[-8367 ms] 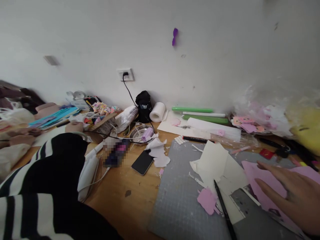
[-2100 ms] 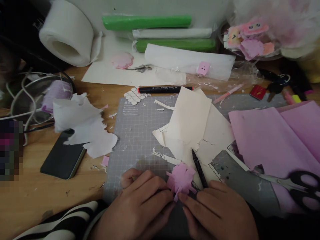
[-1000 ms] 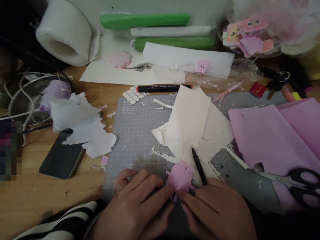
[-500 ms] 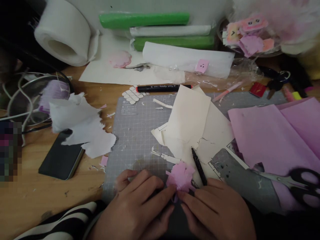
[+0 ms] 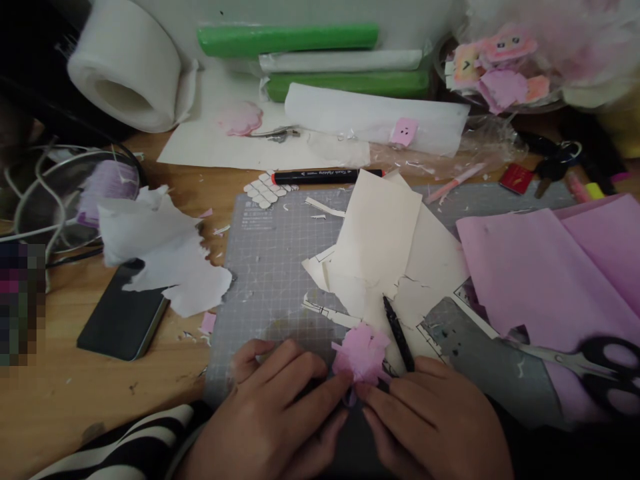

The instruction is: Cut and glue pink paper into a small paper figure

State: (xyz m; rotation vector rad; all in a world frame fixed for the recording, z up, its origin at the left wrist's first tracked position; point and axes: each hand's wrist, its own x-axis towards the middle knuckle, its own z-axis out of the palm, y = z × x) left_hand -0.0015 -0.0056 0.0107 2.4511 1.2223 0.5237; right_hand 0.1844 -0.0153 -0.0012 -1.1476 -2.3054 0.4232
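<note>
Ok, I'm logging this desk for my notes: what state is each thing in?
left hand: pinching the pink paper piece
right hand: pinching it too
pink paper piece: fringed, crumpled
scissors: lying on pink sheet
marker: capped
phone: screen dark
tape roll: on its side

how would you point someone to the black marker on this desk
Find the grey cutting mat in the middle of the wooden desk. Just beyond its far edge lies the black marker, flat and crosswise. Unlike the thin black pen near the hands, it is thick with orange-red ends.
</note>
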